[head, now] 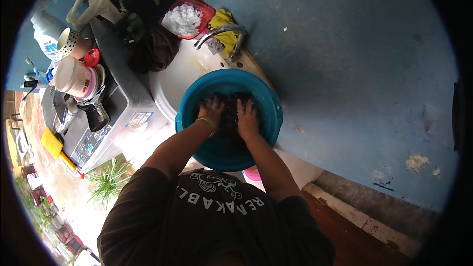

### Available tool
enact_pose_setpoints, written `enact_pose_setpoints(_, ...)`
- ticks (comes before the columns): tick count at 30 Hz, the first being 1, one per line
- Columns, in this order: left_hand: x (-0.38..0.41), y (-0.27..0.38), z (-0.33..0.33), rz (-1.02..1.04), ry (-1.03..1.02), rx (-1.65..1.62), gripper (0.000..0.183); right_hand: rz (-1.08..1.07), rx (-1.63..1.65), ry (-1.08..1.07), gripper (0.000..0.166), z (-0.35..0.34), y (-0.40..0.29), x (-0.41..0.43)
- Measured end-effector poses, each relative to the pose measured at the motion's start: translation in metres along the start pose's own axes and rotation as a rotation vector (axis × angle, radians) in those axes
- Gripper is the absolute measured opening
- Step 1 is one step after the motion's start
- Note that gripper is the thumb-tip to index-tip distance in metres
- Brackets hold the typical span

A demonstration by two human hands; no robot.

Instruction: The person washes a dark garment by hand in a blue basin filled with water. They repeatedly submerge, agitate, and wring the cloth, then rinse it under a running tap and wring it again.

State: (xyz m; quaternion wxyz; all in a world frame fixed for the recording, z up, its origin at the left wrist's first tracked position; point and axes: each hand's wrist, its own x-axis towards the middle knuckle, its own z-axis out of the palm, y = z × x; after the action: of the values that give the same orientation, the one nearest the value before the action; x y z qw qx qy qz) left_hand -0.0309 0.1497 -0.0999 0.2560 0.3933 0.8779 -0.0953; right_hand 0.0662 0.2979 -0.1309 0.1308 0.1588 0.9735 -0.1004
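A blue plastic basin (273, 118) rests on the front of a white sink (166, 92). Inside it lies a dark, wet cloth (231, 118) in water. My left hand (212, 111), with a yellowish bangle at the wrist, presses on the cloth's left side, fingers spread. On its right side my right hand (247, 118) lies flat with the fingers apart. Both palms face down, and neither hand is seen to grip the cloth. Behind the basin a chrome faucet (221, 29) arches over the sink.
White powder (183, 20) fills a red bag behind the sink, beside a yellow cloth (225, 37). A dark cloth (162, 48) hangs at the sink's left rim. Further left, a washing machine (122, 99) carries tubs, bottles and a yellow brush (51, 143). A blue wall (351, 81) stands right.
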Motion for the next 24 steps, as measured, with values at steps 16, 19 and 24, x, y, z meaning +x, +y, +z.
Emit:
enact_pose_setpoints(16, -0.052, -0.032, -0.049, 0.037, 0.125, -0.556, 0.113, 0.055, 0.719, 0.1, 0.054, -0.156, 0.001, -0.026)
enact_pose_setpoints(19, -0.061, -0.037, -0.057, 0.072, 0.201, -0.605, 0.115, -0.048, 0.91, 0.191, 0.048, -0.195, -0.016, -0.044)
enact_pose_setpoints(24, -0.064, -0.043, -0.061, 0.237, 0.378, -0.809, 0.12, -0.24, 1.23, 0.343, 0.043, -0.275, -0.06, -0.079)
